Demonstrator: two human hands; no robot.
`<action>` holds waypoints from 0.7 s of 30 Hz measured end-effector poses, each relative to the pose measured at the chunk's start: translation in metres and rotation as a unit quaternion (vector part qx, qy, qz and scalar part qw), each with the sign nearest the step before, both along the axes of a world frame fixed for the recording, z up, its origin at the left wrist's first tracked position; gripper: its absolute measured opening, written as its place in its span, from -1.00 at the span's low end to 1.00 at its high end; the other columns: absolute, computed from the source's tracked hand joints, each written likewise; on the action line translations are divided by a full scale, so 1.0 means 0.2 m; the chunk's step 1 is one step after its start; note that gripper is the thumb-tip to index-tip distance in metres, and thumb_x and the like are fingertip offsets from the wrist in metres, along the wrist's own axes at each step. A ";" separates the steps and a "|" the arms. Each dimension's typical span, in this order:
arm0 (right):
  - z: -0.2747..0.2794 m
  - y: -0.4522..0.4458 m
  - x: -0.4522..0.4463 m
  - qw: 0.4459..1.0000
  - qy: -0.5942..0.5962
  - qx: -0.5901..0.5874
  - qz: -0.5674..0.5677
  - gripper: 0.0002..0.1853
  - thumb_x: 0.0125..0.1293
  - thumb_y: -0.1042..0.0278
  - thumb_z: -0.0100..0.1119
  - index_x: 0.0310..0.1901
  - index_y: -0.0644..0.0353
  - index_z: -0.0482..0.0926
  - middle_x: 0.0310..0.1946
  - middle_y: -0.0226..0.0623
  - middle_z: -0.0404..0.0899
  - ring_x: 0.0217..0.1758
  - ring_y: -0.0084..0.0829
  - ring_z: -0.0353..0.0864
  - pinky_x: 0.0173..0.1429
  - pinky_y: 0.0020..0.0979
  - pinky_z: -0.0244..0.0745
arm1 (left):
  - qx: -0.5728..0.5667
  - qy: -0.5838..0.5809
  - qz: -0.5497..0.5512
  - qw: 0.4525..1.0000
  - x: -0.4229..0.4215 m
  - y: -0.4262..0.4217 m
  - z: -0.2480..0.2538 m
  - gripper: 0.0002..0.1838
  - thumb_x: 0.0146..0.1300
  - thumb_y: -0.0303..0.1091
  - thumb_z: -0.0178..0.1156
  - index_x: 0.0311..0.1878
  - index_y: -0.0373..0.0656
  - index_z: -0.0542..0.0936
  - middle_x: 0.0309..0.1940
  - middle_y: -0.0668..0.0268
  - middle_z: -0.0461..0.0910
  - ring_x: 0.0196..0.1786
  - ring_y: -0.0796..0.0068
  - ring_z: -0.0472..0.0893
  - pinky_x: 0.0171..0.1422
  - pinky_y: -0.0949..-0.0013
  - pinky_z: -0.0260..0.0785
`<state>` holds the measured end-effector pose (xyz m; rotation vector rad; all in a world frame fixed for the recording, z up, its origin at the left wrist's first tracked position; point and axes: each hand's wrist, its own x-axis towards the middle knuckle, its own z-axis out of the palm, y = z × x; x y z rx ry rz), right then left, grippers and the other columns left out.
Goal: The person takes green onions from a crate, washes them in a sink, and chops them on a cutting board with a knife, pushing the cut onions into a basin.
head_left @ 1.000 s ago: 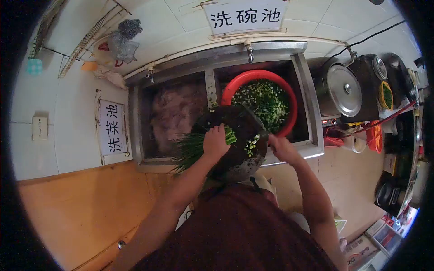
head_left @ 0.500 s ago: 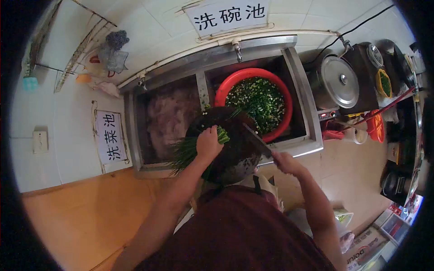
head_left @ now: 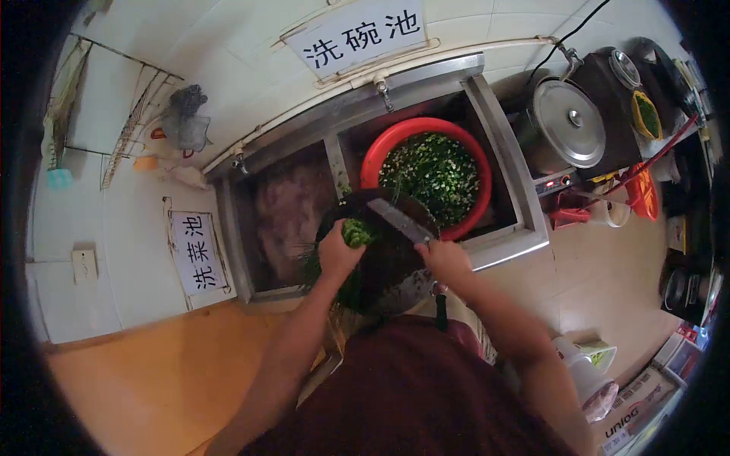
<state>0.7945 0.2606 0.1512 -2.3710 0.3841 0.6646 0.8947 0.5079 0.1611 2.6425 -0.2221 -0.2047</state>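
My left hand is closed around a bunch of green onions, its cut ends facing up and right and its thin leaves trailing to the lower left. In my right hand is a cleaver, gripped by the handle, its blade pointing up and left over the round dark chopping board. A gap shows between blade and bunch. Just beyond the board, a red basin holds chopped green and white pieces.
The basin stands in the right compartment of a steel sink; pinkish pieces lie in the left one. Faucets rise behind. To the right are a lidded pot and a yellow bowl of greens.
The cleaver has swung left and up, closer to the bunch, as my right hand moved left. My left hand has shifted slightly down and left, and the bunch is turned. The view has tilted.
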 end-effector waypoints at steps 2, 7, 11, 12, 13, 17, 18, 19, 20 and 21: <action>0.00 0.05 -0.09 0.999 0.031 0.013 0.027 -0.32 0.53 -0.28 -0.17 -0.13 0.27 0.69 -0.18 0.14 0.72 -0.06 0.19 0.71 0.07 0.16 0.57 | -0.035 -0.025 -0.001 0.999 0.01 0.04 0.00 -0.31 -0.14 -0.24 0.51 0.14 -0.16 0.54 -0.16 0.07 0.70 -0.07 -0.07 0.69 0.04 0.03 0.53; 0.02 0.10 -0.30 0.994 0.011 0.099 0.055 -0.30 0.53 -0.29 -0.20 -0.13 0.28 0.69 -0.23 0.14 0.72 -0.12 0.22 0.70 0.03 0.17 0.57 | -0.034 -0.093 0.017 0.995 0.05 0.17 -0.06 -0.29 -0.18 -0.29 0.51 0.15 -0.17 0.52 -0.12 0.06 0.68 -0.02 -0.04 0.68 0.09 0.05 0.51; 0.06 0.01 -0.36 0.988 -0.056 0.141 -0.038 -0.38 0.55 -0.18 -0.11 -0.20 0.30 0.68 -0.31 0.17 0.68 -0.19 0.24 0.67 -0.05 0.16 0.52 | -0.076 0.027 0.027 0.996 0.08 0.12 0.06 -0.26 -0.18 -0.29 0.52 0.18 -0.18 0.50 -0.02 0.01 0.62 0.10 -0.09 0.60 0.20 0.02 0.45; 0.04 -0.01 -0.36 0.985 -0.083 0.143 -0.049 -0.36 0.55 -0.22 -0.14 -0.18 0.30 0.67 -0.32 0.15 0.69 -0.22 0.23 0.68 -0.08 0.19 0.53 | -0.058 0.093 0.014 0.994 0.08 0.06 0.14 -0.24 -0.18 -0.29 0.53 0.19 -0.19 0.49 0.01 -0.01 0.60 0.15 -0.10 0.57 0.24 0.00 0.43; 0.03 -0.02 -0.35 0.985 -0.081 0.143 -0.050 -0.36 0.55 -0.22 -0.14 -0.18 0.30 0.67 -0.32 0.15 0.69 -0.22 0.23 0.68 -0.08 0.19 0.53 | -0.058 0.095 0.013 0.994 0.06 0.04 0.12 -0.24 -0.18 -0.29 0.53 0.19 -0.19 0.49 0.01 -0.01 0.60 0.15 -0.10 0.57 0.24 0.00 0.43; 0.04 -0.08 -0.25 0.988 -0.092 0.118 -0.041 -0.43 0.57 -0.11 -0.10 -0.20 0.30 0.66 -0.38 0.14 0.66 -0.27 0.24 0.65 -0.09 0.20 0.51 | 0.084 0.011 -0.165 0.983 -0.07 -0.01 0.01 -0.18 -0.17 -0.26 0.57 0.24 -0.21 0.46 0.02 -0.04 0.60 0.13 -0.08 0.58 0.24 -0.01 0.45; 0.07 -0.08 -0.22 0.985 -0.128 0.108 -0.026 -0.45 0.58 -0.09 -0.10 -0.20 0.30 0.67 -0.39 0.14 0.66 -0.29 0.25 0.65 -0.09 0.22 0.51 | 0.090 -0.074 -0.211 0.971 -0.09 -0.01 -0.01 -0.16 -0.17 -0.26 0.58 0.25 -0.22 0.45 0.03 -0.05 0.60 0.12 -0.08 0.59 0.24 -0.01 0.45; 0.11 -0.07 -0.19 0.985 -0.127 0.110 -0.029 -0.45 0.58 -0.09 -0.10 -0.20 0.30 0.67 -0.39 0.14 0.66 -0.29 0.25 0.65 -0.09 0.22 0.51 | 0.092 -0.073 -0.214 0.970 -0.10 -0.01 -0.02 -0.16 -0.17 -0.26 0.58 0.25 -0.22 0.45 0.03 -0.05 0.60 0.12 -0.08 0.59 0.24 -0.01 0.45; 0.17 -0.06 -0.16 0.986 -0.129 0.101 -0.015 -0.43 0.57 -0.11 -0.10 -0.20 0.30 0.67 -0.37 0.15 0.66 -0.26 0.24 0.66 -0.07 0.21 0.52 | 0.102 -0.052 -0.197 0.974 -0.12 -0.01 -0.03 -0.19 -0.17 -0.27 0.58 0.23 -0.21 0.46 0.00 -0.04 0.62 0.08 -0.09 0.60 0.19 -0.02 0.47; 0.19 -0.06 -0.14 0.987 -0.132 0.092 0.002 -0.41 0.56 -0.14 -0.10 -0.21 0.30 0.68 -0.36 0.16 0.67 -0.23 0.24 0.67 -0.05 0.21 0.53 | 0.112 -0.034 -0.176 0.977 -0.14 -0.01 -0.03 -0.22 -0.16 -0.28 0.58 0.20 -0.20 0.47 -0.03 -0.03 0.63 0.03 -0.10 0.62 0.14 -0.03 0.49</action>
